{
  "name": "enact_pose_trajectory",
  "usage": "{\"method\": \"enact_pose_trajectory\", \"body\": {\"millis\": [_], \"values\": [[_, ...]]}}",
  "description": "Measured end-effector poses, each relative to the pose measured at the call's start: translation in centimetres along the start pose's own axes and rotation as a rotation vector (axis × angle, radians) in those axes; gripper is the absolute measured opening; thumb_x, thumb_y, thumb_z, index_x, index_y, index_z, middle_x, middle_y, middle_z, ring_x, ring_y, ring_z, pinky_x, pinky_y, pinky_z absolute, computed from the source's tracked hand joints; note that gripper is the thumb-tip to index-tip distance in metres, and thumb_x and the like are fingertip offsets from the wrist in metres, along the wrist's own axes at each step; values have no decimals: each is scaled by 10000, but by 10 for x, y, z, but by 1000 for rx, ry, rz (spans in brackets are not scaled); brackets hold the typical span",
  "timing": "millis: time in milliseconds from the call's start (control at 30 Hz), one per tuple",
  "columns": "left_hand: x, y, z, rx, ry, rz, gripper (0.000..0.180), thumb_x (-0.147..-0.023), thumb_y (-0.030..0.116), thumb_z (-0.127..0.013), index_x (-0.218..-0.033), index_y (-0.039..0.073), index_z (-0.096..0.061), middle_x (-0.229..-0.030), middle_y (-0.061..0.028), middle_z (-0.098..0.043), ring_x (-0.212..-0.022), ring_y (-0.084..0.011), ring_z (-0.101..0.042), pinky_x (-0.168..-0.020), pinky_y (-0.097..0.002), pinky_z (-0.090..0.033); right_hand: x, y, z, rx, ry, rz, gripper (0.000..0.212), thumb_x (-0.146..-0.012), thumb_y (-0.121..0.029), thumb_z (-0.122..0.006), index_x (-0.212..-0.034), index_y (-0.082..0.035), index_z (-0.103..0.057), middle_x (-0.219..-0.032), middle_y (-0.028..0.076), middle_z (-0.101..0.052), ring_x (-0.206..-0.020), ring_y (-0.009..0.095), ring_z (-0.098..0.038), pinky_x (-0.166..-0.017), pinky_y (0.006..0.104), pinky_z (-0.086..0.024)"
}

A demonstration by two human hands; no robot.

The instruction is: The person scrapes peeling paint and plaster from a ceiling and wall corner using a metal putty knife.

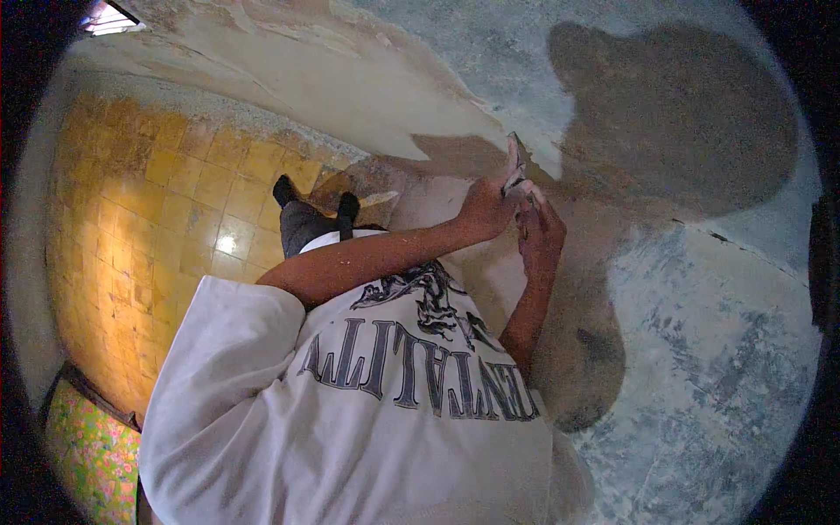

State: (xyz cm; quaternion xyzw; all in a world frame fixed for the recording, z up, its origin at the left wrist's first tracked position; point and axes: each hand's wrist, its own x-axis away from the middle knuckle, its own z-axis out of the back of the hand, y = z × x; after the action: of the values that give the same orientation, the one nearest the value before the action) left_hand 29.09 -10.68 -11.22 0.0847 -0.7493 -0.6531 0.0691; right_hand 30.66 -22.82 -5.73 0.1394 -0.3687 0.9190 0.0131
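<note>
My left hand (486, 208) reaches across in front of my white shirt, its fingers closed near the wall. Beside it, on the right, my right hand (542, 229) is raised with its fingers bent in toward the left one. Between and above the fingers stands a small, narrow object (515, 166), pale pinkish with dark grey edges and a tapered upper end. Both hands appear to grip its lower part. Its kind is too small and blurred to make out, and the fingers hide its lower end.
A patchy blue-grey wall (726, 350) rises close on the right, with a large shadow over it. Peeling plaster (350, 74) runs along the far wall. Yellow tiles (175, 219) cover the floor on the left. Flowered cloth (92, 446) lies at the lower left.
</note>
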Motion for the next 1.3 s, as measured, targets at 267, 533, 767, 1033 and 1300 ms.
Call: {"method": "enact_pose_trajectory", "body": {"millis": [267, 533, 767, 1033, 1300], "values": [[5, -11, -12, -101, -28, 163, 518, -949, 225, -511, -1395, 38, -326, -776, -206, -621, -702, -363, -621, -653, -443, -479, -10, 51, -16, -21, 122, 199, 332, -936, -156, -571, -1250, -52, -596, -730, -5, -571, -550, 42, -428, -470, 213, -342], [2, -12, -26, 124, 111, 108, 338, -957, 263, -495, -1138, -21, -508, -806, -226, -606, -731, -417, -587, -691, -497, -443, -10, 20, 1, 48, 39, 89, 370, -915, -248, -574, -1219, -38, -600, -903, 108, -650, -648, 146, -585, -612, 300, -479], [4, -34, -30, -105, 116, 121, 355, -963, 310, -481, -1052, -30, -531, -788, -242, -598, -723, -428, -576, -698, -502, -429, -4, 52, -37, -405, 128, 41, 350, -929, -132, -537, -1274, -104, -593, -768, 14, -608, -560, 95, -482, -529, 255, -422], [-9, -22, -19, 33, 164, 60, 333, -963, 311, -482, -970, -17, -540, -747, -237, -584, -707, -429, -567, -689, -502, -426, -18, -12, -2, -18, -151, 67, 367, -918, -269, -594, -1227, -73, -618, -822, 52, -643, -654, 93, -544, -595, 275, -456], [-4, -20, 3, -171, 276, -208, 332, -963, 297, -483, -1030, -20, -555, -671, -187, -629, -639, -396, -624, -608, -468, -477, -8, -16, -8, -16, -103, 79, 323, -924, -215, -599, -1225, -100, -627, -719, 10, -590, -592, 84, -463, -533, 253, -410]]}}
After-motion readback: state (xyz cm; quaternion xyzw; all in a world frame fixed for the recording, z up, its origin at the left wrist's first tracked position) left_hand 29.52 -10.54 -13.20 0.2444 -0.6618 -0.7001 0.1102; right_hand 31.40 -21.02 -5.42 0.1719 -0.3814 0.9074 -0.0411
